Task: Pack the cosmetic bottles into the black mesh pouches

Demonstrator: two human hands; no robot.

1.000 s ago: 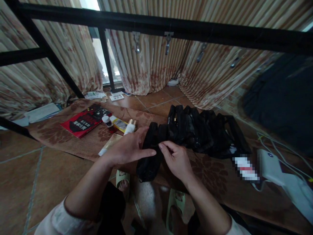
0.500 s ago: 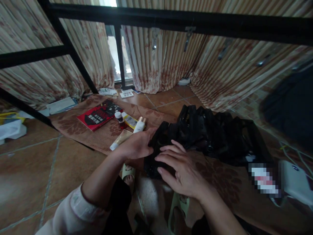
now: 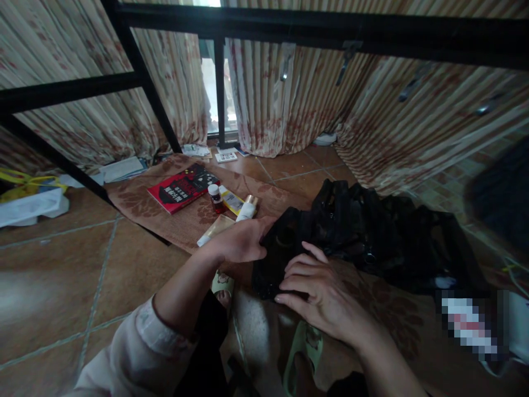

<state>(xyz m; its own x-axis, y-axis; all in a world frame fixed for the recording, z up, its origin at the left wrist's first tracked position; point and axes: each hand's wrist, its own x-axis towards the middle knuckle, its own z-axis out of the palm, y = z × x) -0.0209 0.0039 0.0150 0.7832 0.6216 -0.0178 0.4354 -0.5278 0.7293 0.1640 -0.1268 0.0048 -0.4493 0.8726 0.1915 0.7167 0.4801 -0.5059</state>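
A pouch (image 3: pixel 276 251) lies on the mat (image 3: pixel 136 196), between the left hand (image 3: pixel 242 241) on its left and the right hand (image 3: pixel 320 289) on its near side. Behind it lies a heap of bags (image 3: pixel 372 231). Left of the pouch lie tubes (image 3: pixel 248 208), a small bottle (image 3: pixel 215 197) and, farthest left, a book (image 3: pixel 182 186).

The red book (image 3: pixel 182 187) carries white characters on its cover, too blurred to read.

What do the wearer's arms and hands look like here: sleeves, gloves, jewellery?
Both hands are bare: left hand, right hand, with no gloves, rings or watch visible. The left arm wears a pale, whitish sleeve pushed up to the forearm. The right forearm is bare as far as the frame shows.
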